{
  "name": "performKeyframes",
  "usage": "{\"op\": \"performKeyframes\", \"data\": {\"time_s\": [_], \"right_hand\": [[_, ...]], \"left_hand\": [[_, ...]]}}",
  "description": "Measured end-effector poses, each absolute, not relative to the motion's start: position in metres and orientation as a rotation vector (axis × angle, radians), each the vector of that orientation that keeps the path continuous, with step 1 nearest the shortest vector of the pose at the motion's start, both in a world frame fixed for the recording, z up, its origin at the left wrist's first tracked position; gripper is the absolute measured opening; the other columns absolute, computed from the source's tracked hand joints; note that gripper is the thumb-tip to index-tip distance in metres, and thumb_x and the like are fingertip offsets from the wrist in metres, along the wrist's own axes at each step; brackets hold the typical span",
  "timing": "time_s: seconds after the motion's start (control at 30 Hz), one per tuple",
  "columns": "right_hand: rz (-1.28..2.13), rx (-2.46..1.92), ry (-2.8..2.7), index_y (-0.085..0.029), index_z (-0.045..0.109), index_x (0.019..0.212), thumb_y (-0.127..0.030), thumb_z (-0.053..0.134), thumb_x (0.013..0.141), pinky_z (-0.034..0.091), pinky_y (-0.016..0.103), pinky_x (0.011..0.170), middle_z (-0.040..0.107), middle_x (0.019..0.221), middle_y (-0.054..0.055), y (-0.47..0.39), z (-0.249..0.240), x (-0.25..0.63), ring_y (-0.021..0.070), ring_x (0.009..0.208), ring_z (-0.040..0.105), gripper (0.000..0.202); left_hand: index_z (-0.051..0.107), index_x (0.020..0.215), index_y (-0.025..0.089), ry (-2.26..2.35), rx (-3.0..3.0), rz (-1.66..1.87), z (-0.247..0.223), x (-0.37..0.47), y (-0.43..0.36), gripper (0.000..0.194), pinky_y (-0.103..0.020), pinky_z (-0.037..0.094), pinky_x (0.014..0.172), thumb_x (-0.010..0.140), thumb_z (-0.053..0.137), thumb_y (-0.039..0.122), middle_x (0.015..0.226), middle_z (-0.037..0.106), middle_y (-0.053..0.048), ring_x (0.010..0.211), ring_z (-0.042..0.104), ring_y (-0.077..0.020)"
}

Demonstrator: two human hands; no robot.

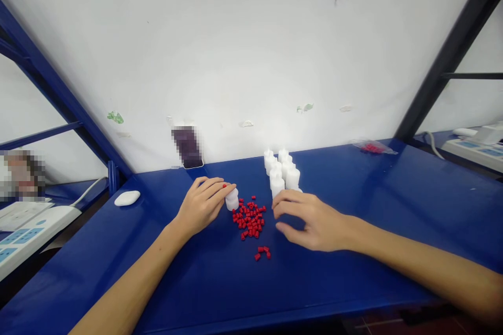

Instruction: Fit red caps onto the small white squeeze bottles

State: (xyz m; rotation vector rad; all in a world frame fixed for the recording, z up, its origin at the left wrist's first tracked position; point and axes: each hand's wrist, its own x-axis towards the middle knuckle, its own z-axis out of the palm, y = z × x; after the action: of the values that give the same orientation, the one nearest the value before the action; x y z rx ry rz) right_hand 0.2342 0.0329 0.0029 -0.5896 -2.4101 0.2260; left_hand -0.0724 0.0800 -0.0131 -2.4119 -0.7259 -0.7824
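Observation:
A small white plastic bottle (232, 200) stands on the blue table, with a bit of red at its top. My left hand (202, 204) holds this bottle from the left, its fingers reaching over to the upper part; the thumb is hidden. To the right of the bottle lies a loose pile of small red caps (250, 218), with several more red caps (262, 252) nearer to me. Two rows of white bottles (278, 172) stand upright farther back. My right hand (310, 218) is at their near end, fingers curved and apart from the thumb, with nothing visible between them.
A phone (188, 146) leans against the white wall at the back. A white oval case (127, 198) lies at the left. A clear bag of red pieces (373, 147) rests at the back right. Power strips (39, 230) and metal frame posts flank the blue table (196, 282).

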Motion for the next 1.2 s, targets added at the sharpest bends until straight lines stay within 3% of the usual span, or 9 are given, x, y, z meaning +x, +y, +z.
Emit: {"op": "performKeyframes", "data": {"time_s": [0.07,0.17,0.3,0.43,0.6,0.83,0.93,1.1,1.2], "right_hand": [[0.321,-0.627,-2.469,-0.018,0.059,0.09,-0.024,0.059,0.089,0.048,0.032,0.079,0.06,0.098,0.006,0.028,0.006,0.233,0.0169,0.088,0.057,0.006],[0.357,-0.675,-2.436,-0.019,0.055,0.089,-0.032,0.061,0.089,0.047,0.029,0.067,0.054,0.093,0.004,0.026,0.007,0.231,0.015,0.076,0.052,0.015],[0.343,-0.67,-2.263,-0.02,0.046,0.093,-0.036,0.065,0.085,0.046,0.029,0.065,0.053,0.111,0.01,0.025,0.004,0.226,0.0147,0.077,0.054,0.026],[0.387,-0.614,-2.251,-0.021,0.044,0.102,-0.038,0.07,0.082,0.045,0.025,0.059,0.061,0.089,0.002,0.022,0.0,0.221,0.0137,0.069,0.057,0.037],[0.154,-0.397,-2.343,-0.02,0.052,0.102,-0.034,0.064,0.088,0.045,0.025,0.061,0.064,0.082,0.0,0.02,-0.003,0.215,0.0122,0.065,0.056,0.023],[-0.121,-0.351,-2.335,-0.019,0.055,0.091,-0.026,0.052,0.093,0.044,0.023,0.057,0.058,0.079,0.001,0.018,-0.005,0.211,0.0114,0.061,0.05,0.008],[-0.197,-0.336,-2.402,-0.019,0.057,0.089,-0.027,0.052,0.094,0.041,0.024,0.056,0.056,0.077,0.0,0.016,-0.004,0.212,0.0115,0.061,0.049,0.011],[-0.083,-0.486,-2.517,-0.018,0.055,0.094,-0.05,0.067,0.083,0.041,0.025,0.057,0.059,0.085,0.0,0.016,-0.009,0.212,0.0122,0.064,0.051,0.036],[-0.144,-0.562,-2.541,-0.018,0.054,0.087,-0.05,0.064,0.086,0.037,0.026,0.055,0.058,0.078,-0.001,0.019,-0.014,0.209,0.0123,0.06,0.049,0.033]], "left_hand": [[0.058,0.127,0.023,-0.654,-2.35,-0.909,-0.012,-0.069,0.076,0.039,-0.035,0.046,0.085,0.091,0.055,0.009,0.109,0.073,-0.006,0.105,0.067,-0.0217],[0.059,0.123,0.02,-0.509,-2.338,-1.055,-0.01,-0.055,0.064,0.037,-0.032,0.047,0.079,0.088,0.06,0.007,0.102,0.075,-0.006,0.099,0.069,-0.0197],[0.06,0.114,0.014,-0.37,-2.452,-1.012,-0.008,-0.029,0.048,0.023,-0.03,0.046,0.069,0.091,0.058,0.013,0.084,0.073,-0.004,0.076,0.067,-0.0151],[0.06,0.097,0.014,-0.341,-2.509,-0.862,-0.007,-0.015,0.042,0.012,-0.03,0.042,0.058,0.094,0.049,0.019,0.063,0.062,0.001,0.055,0.053,-0.0131],[0.053,0.08,0.017,-0.319,-2.576,-0.749,-0.008,-0.009,0.039,0.023,-0.032,0.041,0.058,0.097,0.039,0.02,0.061,0.056,-0.001,0.054,0.048,-0.0157],[0.051,0.079,0.017,-0.459,-2.601,-0.696,-0.017,0.002,0.029,0.027,-0.032,0.039,0.056,0.096,0.031,0.018,0.069,0.06,-0.003,0.058,0.052,-0.017],[0.052,0.076,0.018,-0.482,-2.547,-0.692,-0.02,0.005,0.028,0.033,-0.031,0.037,0.053,0.098,0.027,0.022,0.066,0.06,-0.003,0.054,0.052,-0.0166],[0.05,0.072,0.019,-0.604,-2.481,-0.702,-0.018,0.014,0.02,0.022,-0.032,0.037,0.053,0.088,0.035,0.018,0.063,0.061,-0.002,0.052,0.053,-0.0169],[0.045,0.065,0.021,-0.674,-2.476,-0.721,-0.023,0.019,0.016,0.019,-0.031,0.035,0.052,0.084,0.04,0.018,0.057,0.059,-0.001,0.049,0.052,-0.0173]]}}
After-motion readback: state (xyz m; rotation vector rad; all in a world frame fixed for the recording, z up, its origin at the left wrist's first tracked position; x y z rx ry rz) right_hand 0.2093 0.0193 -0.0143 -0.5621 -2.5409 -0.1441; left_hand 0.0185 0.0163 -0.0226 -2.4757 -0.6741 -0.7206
